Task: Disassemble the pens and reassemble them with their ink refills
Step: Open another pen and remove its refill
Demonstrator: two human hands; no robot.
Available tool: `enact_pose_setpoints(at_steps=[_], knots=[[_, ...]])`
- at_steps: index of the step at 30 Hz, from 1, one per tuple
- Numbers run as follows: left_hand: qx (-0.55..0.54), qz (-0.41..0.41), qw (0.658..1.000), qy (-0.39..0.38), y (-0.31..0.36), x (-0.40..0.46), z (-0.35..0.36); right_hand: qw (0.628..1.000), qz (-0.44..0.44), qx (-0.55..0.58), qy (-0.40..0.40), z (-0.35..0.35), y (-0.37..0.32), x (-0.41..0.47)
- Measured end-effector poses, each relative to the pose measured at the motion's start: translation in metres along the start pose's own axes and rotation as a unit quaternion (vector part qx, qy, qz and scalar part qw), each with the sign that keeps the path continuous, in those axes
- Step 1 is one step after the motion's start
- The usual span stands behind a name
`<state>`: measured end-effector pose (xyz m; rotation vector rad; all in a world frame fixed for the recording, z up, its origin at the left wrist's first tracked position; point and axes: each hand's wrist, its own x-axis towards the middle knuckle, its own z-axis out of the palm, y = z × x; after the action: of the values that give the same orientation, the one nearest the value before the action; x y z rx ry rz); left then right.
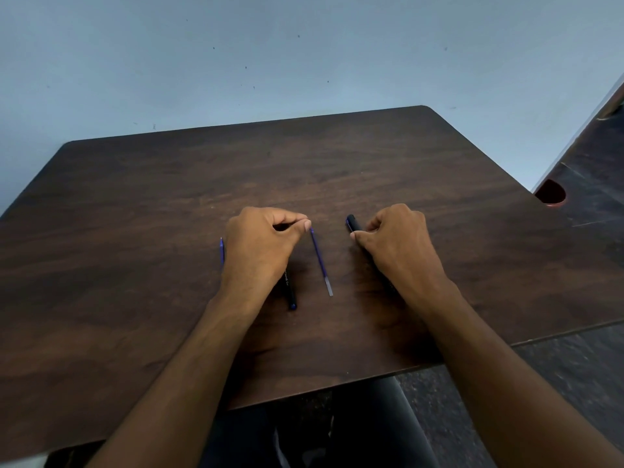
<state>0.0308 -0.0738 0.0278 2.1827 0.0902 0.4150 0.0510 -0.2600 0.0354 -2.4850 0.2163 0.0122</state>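
My left hand (260, 244) is curled over a black pen barrel (289, 288) whose blue end sticks out below the wrist. Its pinched thumb and forefinger sit right at the upper tip of a blue ink refill (320, 261), which lies on the dark wooden table (135, 231) between my hands. A second blue refill (222, 253) peeks out along the left side of that hand. My right hand (395, 244) is closed around another black pen (352, 222); only its far end shows past the fingers, and the remainder is hidden under the palm.
The table's near edge runs diagonally just below my forearms, with dark trousers (337, 434) under it. A pale blue wall (270, 62) stands behind the table. Dark flooring and a reddish round object (551, 194) lie off the right edge.
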Motion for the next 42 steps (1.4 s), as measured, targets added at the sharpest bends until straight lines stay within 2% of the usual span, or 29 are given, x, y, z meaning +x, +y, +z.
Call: enact_pose_setpoints(at_steps=[9,13,17,27,31,35,39,42], knots=[[-0.003,-0.026,0.999,0.042,-0.021,-0.001,-0.031,0.991,-0.098,0.030,0.082,0.004,-0.009,-0.009],[-0.005,-0.035,0.999,0.040,-0.028,-0.003,-0.040,0.990,-0.127,0.026,0.060,0.013,-0.023,-0.012],[-0.009,-0.038,0.998,0.056,-0.034,-0.006,-0.045,0.991,-0.134,0.015,0.001,0.023,-0.040,-0.015],[-0.011,-0.014,0.998,0.066,-0.041,-0.010,-0.045,0.984,-0.102,-0.130,-0.066,0.074,-0.077,-0.009],[-0.028,-0.025,0.997,0.063,-0.043,-0.010,-0.043,0.983,-0.092,-0.133,-0.081,0.078,-0.079,-0.009],[-0.047,-0.040,0.997,0.052,-0.043,-0.010,-0.041,0.990,-0.090,-0.083,-0.074,0.065,-0.078,-0.016],[-0.123,-0.091,0.988,0.027,-0.038,-0.009,-0.039,0.989,-0.118,-0.027,-0.084,0.045,-0.078,-0.031],[-0.247,-0.159,0.956,-0.028,-0.030,-0.005,-0.036,0.985,-0.139,0.012,-0.104,0.033,-0.075,-0.040]])
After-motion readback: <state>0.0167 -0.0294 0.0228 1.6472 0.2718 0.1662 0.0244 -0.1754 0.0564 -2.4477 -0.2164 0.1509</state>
